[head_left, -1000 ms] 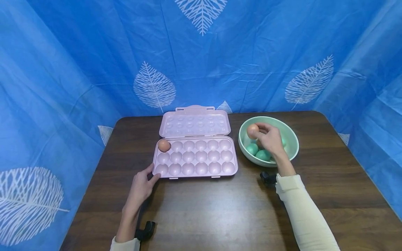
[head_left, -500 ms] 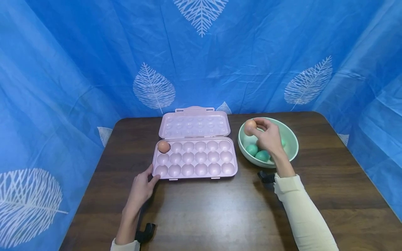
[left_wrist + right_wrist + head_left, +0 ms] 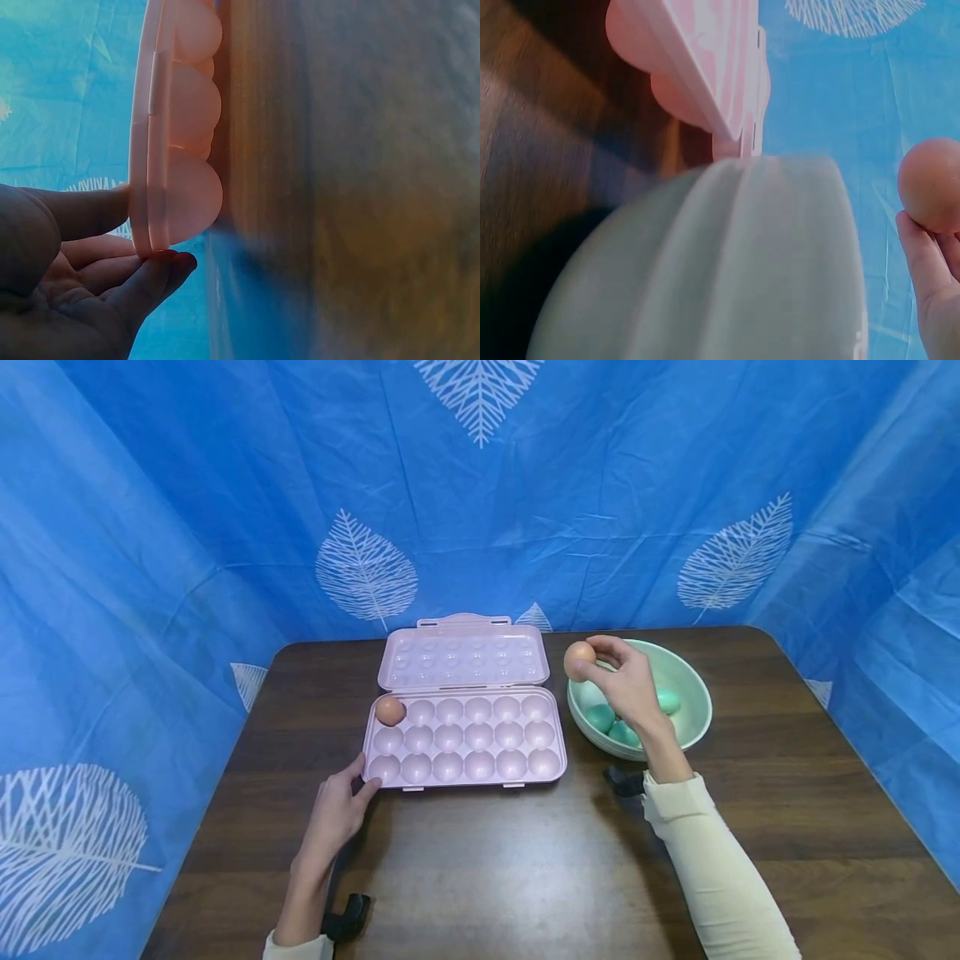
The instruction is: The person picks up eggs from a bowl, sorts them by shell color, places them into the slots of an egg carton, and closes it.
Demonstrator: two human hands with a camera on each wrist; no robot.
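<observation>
An egg box (image 3: pixel 478 737) of pale pink plastic lies with its lid (image 3: pixel 463 656) folded back. A brown egg (image 3: pixel 389 711) sits in its far-left hollow. My left hand (image 3: pixel 335 808) pinches the box's near-left corner; in the left wrist view the thumb and fingers (image 3: pixel 157 281) are on either side of the rim. My right hand (image 3: pixel 628 685) holds another brown egg (image 3: pixel 580 661) by the fingertips, above the left rim of a light green bowl (image 3: pixel 693 681). Several green eggs (image 3: pixel 600 718) lie inside, partly hidden by that hand. The right wrist view catches the held egg (image 3: pixel 932 184) at its edge.
The dark wooden table (image 3: pixel 480 877) carries the box and bowl side by side near its far edge, a narrow gap between them. A blue curtain (image 3: pixel 525 527) with white leaf prints hangs behind and along both sides. Black camera mounts (image 3: pixel 348 917) stick out from the wrists.
My right hand has lifted the brown egg and moved it left, from over the bowl's inside to its left rim. The left hand stays at the box corner.
</observation>
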